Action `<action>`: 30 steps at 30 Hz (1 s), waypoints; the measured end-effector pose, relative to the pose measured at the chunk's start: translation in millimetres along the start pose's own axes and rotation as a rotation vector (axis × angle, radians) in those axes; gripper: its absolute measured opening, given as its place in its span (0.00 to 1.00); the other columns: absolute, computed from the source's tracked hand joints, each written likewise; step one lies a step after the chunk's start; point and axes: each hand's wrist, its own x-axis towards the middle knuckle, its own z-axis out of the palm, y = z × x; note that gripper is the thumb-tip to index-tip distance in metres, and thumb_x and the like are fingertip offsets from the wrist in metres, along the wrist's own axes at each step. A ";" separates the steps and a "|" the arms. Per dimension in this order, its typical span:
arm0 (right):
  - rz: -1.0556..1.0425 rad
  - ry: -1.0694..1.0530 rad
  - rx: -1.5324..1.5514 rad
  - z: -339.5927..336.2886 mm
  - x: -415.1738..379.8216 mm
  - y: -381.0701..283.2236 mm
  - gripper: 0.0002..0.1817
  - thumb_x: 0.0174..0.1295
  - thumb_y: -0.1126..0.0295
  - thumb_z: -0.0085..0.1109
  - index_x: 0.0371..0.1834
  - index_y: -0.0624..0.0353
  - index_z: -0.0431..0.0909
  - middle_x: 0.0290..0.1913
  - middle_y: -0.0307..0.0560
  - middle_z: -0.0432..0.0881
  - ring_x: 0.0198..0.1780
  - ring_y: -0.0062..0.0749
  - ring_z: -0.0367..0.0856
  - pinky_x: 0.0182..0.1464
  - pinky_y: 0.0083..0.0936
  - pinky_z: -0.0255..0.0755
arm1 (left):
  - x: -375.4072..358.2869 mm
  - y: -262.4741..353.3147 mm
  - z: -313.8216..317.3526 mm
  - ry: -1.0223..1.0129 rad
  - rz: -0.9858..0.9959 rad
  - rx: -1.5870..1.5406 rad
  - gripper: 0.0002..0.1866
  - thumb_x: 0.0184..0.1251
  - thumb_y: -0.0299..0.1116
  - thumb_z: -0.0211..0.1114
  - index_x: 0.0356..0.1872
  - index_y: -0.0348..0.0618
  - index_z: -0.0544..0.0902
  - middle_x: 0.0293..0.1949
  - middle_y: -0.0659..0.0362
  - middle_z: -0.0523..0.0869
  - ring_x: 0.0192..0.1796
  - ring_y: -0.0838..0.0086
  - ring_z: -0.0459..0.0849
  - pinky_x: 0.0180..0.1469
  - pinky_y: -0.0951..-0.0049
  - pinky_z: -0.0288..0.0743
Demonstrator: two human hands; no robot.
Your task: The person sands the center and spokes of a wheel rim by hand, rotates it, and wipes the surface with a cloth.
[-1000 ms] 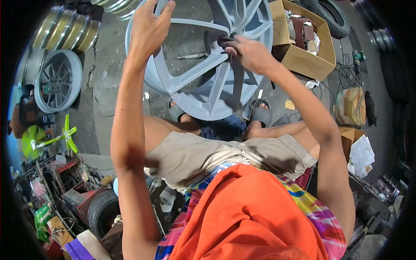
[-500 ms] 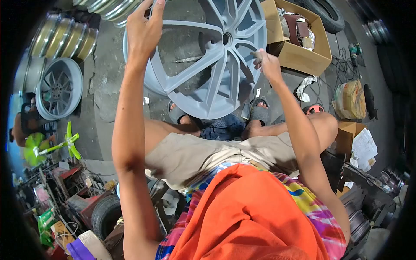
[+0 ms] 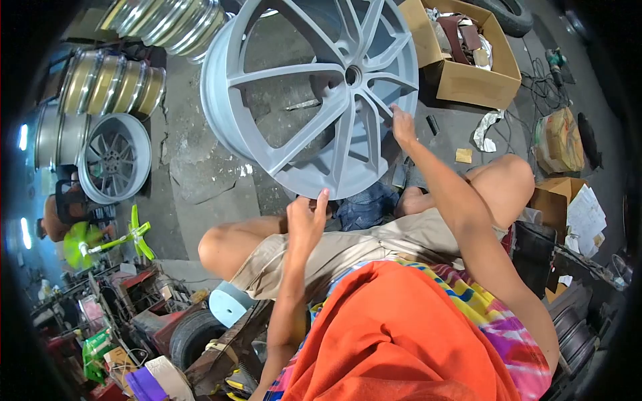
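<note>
A grey multi-spoke alloy wheel rim (image 3: 348,127) stands tilted in front of my knees, its spoked face toward me. My left hand (image 3: 307,219) grips its bottom edge, with the thumb up on the lip and the fingers mostly hidden underneath. On the right side, my right hand (image 3: 403,127) is closed against the end of a spoke near the outer lip. Whatever is pinched in those fingers is too hidden to make out.
A cardboard box (image 3: 478,83) full of scraps stands at the upper right, near a corded power tool (image 3: 555,60). Stacked rims (image 3: 114,83) and another grey wheel (image 3: 115,158) are at left. A green fan (image 3: 81,245), a tire (image 3: 194,337) and clutter lie lower left.
My left hand has come down from the rim's upper left to its bottom edge. My right hand, earlier showing a small greyish piece, has shifted slightly lower against the wheel. The view has shifted.
</note>
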 end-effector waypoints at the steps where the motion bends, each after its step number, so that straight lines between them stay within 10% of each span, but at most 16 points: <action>1: 0.087 0.018 0.026 0.4 -2.7 -4.0 0.33 0.77 0.47 0.40 0.47 0.67 0.88 0.34 0.62 0.90 0.45 0.59 0.88 0.55 0.45 0.74 | 0.2 -5.1 3.3 0.003 0.004 -0.004 0.19 0.77 0.41 0.68 0.35 0.30 0.87 0.22 0.54 0.85 0.25 0.78 0.76 0.30 0.66 0.73; 6: 0.121 0.152 0.036 25.6 -13.1 -3.9 0.34 0.76 0.47 0.40 0.46 0.70 0.87 0.42 0.71 0.88 0.53 0.66 0.85 0.59 0.50 0.73 | 12.9 -29.7 -11.5 0.102 0.154 0.169 0.24 0.77 0.44 0.67 0.27 0.29 0.85 0.17 0.52 0.80 0.23 0.78 0.72 0.26 0.64 0.67; 7: 0.149 0.203 -0.011 31.5 -24.4 -8.7 0.34 0.75 0.47 0.41 0.45 0.72 0.86 0.45 0.74 0.87 0.56 0.68 0.84 0.61 0.52 0.72 | 12.7 -10.3 -27.2 0.089 0.128 0.122 0.23 0.76 0.41 0.66 0.30 0.26 0.85 0.21 0.40 0.83 0.22 0.58 0.84 0.30 0.56 0.74; 9: 0.336 0.150 0.054 50.9 -51.4 -12.8 0.37 0.73 0.46 0.41 0.41 0.77 0.85 0.45 0.78 0.85 0.56 0.71 0.83 0.60 0.55 0.71 | 31.6 -25.0 -61.6 0.183 0.254 0.234 0.23 0.75 0.43 0.67 0.27 0.28 0.84 0.19 0.39 0.80 0.19 0.57 0.77 0.29 0.54 0.71; 13: 0.623 -0.142 0.598 63.2 -135.6 -65.8 0.31 0.78 0.48 0.38 0.40 0.67 0.82 0.30 0.50 0.85 0.33 0.37 0.82 0.41 0.42 0.74 | 81.5 61.4 -137.7 0.319 0.311 0.504 0.29 0.76 0.50 0.63 0.23 0.31 0.81 0.20 0.39 0.78 0.23 0.50 0.80 0.31 0.53 0.70; 15: 0.705 -0.220 0.786 52.4 -174.1 -117.5 0.27 0.82 0.51 0.34 0.56 0.63 0.78 0.32 0.48 0.86 0.35 0.32 0.82 0.45 0.36 0.78 | 123.7 95.6 -154.3 0.346 0.352 0.603 0.29 0.78 0.51 0.62 0.26 0.32 0.80 0.18 0.50 0.78 0.24 0.68 0.79 0.31 0.61 0.69; 17: 0.665 -0.269 0.818 52.9 -188.5 -145.4 0.29 0.83 0.51 0.34 0.63 0.64 0.76 0.36 0.50 0.88 0.39 0.34 0.83 0.46 0.37 0.78 | 163.2 117.7 -152.9 0.436 0.455 0.655 0.29 0.77 0.55 0.60 0.30 0.33 0.80 0.25 0.39 0.81 0.30 0.42 0.81 0.38 0.49 0.72; 19: 0.665 -0.285 0.842 55.9 -187.6 -151.0 0.30 0.83 0.51 0.34 0.60 0.65 0.80 0.37 0.50 0.89 0.40 0.34 0.83 0.46 0.36 0.77 | 191.2 127.7 -139.5 0.504 0.539 0.578 0.27 0.78 0.53 0.59 0.37 0.32 0.80 0.32 0.39 0.84 0.36 0.42 0.82 0.44 0.49 0.74; 24: -0.148 -0.527 0.174 22.4 -153.1 -145.0 0.31 0.81 0.54 0.41 0.32 0.67 0.86 0.32 0.57 0.86 0.36 0.39 0.81 0.43 0.39 0.74 | 240.7 127.1 -120.5 0.562 0.749 0.409 0.22 0.80 0.46 0.61 0.52 0.32 0.81 0.47 0.41 0.88 0.49 0.49 0.86 0.56 0.58 0.75; 30: -1.068 -0.164 -0.442 -58.5 -55.5 -183.1 0.18 0.78 0.68 0.52 0.66 0.58 0.81 0.54 0.56 0.84 0.53 0.57 0.80 0.60 0.44 0.75 | 268.3 152.4 -128.0 0.114 0.789 0.129 0.25 0.77 0.32 0.62 0.70 0.30 0.75 0.62 0.44 0.86 0.64 0.64 0.81 0.69 0.68 0.70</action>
